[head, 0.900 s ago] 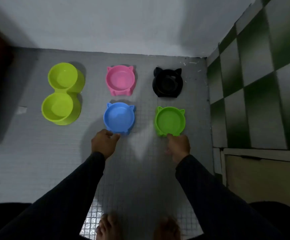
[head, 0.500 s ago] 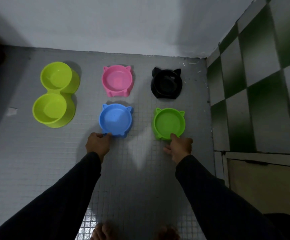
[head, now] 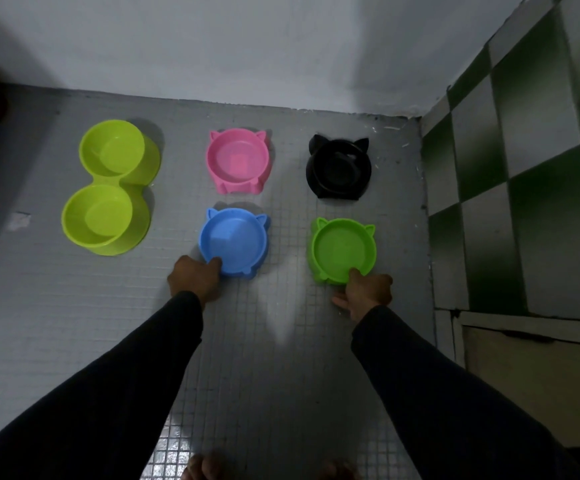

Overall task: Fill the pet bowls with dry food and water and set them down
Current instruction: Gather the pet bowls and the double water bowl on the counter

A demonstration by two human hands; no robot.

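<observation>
Several empty cat-eared pet bowls stand on the grey tiled floor. My left hand (head: pixel 195 280) grips the near rim of the blue bowl (head: pixel 234 240), thumb over the edge. The near rim of the green bowl (head: pixel 342 250) is pinched by my right hand (head: pixel 366 294), with one finger on the inside of the rim. Behind them sit a pink bowl (head: pixel 238 160) and a black bowl (head: pixel 339 168). A lime double bowl (head: pixel 108 187) lies to the left. No food or water shows in any bowl.
A white wall (head: pixel 247 46) bounds the floor at the back. A green and white checkered tiled wall (head: pixel 524 168) rises on the right, with a beige panel (head: pixel 538 382) below it. My bare feet (head: pixel 209 467) show at the bottom edge.
Both hands have closed onto the near rims of the blue and green bowls. The view has shifted slightly; the bowls stay on the floor.
</observation>
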